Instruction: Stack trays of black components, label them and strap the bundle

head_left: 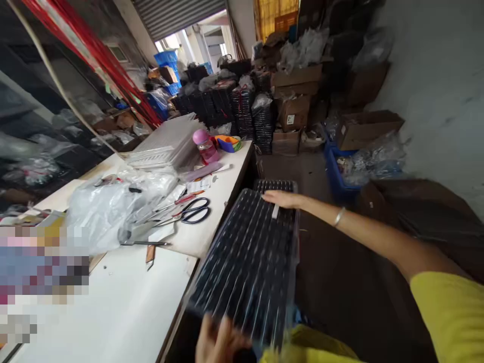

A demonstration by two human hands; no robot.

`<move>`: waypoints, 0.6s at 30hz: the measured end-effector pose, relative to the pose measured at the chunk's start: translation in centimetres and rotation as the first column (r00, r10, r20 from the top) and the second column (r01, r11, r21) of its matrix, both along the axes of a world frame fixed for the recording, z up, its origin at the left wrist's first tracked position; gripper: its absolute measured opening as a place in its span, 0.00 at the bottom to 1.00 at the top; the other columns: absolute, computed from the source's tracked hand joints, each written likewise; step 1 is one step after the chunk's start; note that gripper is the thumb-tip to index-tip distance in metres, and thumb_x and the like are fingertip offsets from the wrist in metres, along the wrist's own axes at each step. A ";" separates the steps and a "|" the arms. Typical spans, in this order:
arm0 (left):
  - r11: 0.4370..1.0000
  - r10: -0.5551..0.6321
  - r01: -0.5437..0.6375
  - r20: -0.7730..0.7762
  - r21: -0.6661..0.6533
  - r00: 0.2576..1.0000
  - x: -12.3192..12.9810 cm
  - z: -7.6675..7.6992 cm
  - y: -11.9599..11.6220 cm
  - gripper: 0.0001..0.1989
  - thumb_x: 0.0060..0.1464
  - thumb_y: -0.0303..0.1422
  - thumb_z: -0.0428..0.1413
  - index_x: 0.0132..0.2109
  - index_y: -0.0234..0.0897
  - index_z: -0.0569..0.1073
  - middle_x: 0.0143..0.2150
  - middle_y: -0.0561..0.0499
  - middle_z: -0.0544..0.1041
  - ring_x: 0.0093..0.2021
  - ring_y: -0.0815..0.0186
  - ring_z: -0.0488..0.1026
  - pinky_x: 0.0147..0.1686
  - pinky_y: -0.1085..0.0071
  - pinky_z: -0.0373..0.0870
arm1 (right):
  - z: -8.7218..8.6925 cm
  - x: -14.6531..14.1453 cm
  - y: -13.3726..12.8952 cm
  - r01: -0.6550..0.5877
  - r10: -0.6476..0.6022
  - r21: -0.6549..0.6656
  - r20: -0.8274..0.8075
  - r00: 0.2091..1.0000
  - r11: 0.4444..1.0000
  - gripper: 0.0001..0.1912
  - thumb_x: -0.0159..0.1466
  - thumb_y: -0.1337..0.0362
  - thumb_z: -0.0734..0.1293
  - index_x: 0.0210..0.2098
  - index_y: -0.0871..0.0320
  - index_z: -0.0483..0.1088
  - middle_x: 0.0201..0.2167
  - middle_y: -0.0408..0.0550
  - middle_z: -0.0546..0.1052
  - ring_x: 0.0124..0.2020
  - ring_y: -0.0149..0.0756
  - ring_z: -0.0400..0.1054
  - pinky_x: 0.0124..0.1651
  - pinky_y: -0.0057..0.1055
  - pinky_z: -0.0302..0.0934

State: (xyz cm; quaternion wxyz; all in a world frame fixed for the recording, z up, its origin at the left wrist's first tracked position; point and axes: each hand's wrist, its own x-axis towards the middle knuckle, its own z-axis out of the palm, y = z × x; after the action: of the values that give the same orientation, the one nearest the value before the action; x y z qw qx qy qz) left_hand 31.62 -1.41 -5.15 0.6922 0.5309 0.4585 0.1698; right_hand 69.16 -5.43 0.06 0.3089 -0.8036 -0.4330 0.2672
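A black tray (245, 257) with rows of pale marks lies tilted beside the white table's edge, blurred by motion. At its near edge is my left hand (221, 340), its fingers bent round the rim. My right hand (282, 198) reaches across to the tray's far right side, fingers curled over the edge near a small white tag (276, 211). Another dark tray (278, 185) shows behind and beneath the first one.
On the white table (124, 307) lie black-handled scissors (195, 210), a cutter (150, 256), plastic bags (113, 206), a pink bottle (206, 147) and stacked clear trays (170, 136). A blue crate (336, 174) stands right, with cartons (295, 112) and dark stacks (243, 113) behind.
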 end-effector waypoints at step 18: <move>0.628 -0.074 0.449 -0.525 0.636 0.848 16.7 -0.7 3.9 0.26 0.54 0.54 0.45 0.40 0.37 0.73 0.42 0.38 0.77 0.48 0.48 0.73 0.49 0.53 0.67 | -5.9 7.0 -0.1 0.610 -0.629 0.153 0.218 0.746 0.777 0.28 0.69 0.56 0.52 0.66 0.57 0.46 0.66 0.57 0.50 0.66 0.49 0.42 0.63 0.53 0.37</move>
State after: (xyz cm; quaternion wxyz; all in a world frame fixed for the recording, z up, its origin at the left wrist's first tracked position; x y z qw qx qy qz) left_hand 48.31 2.45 -5.89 0.3081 0.8509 0.4117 0.1070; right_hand 76.20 -5.52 -5.80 0.3498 -0.9175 -0.1872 0.0274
